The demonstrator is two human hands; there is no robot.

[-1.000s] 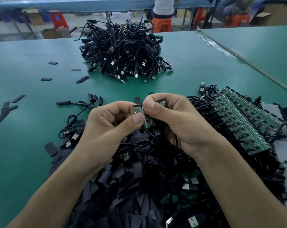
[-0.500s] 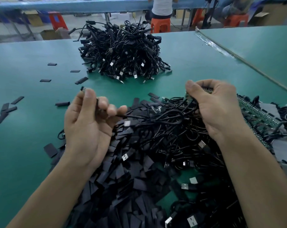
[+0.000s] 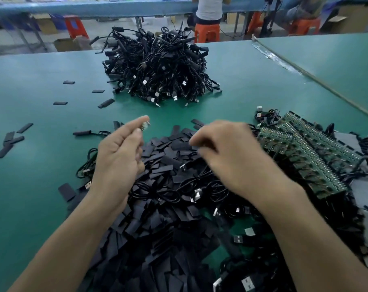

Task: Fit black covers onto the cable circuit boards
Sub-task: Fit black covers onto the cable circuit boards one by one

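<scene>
My left hand (image 3: 120,157) is raised over the left edge of a heap of flat black covers (image 3: 168,154) and pinches a small cable circuit board (image 3: 145,125) between thumb and forefinger. My right hand (image 3: 227,152) is blurred; its curled fingertips come down on the covers near the heap's middle, and I cannot make out whether they hold one. Rows of green circuit boards (image 3: 305,152) with black cables attached lie to the right of that hand. Loose black USB cables (image 3: 200,186) are tangled under and between my wrists.
A big mound of black cables (image 3: 157,66) sits at the far middle of the green table (image 3: 31,186). Single covers (image 3: 8,142) are scattered on the left. A second table (image 3: 337,60) adjoins on the right. A person (image 3: 208,9) sits on an orange stool beyond.
My hands held a board together, then pulled apart. Now the left hand has lifted the board forward, and the right has swung back from the boards to the cover heap.
</scene>
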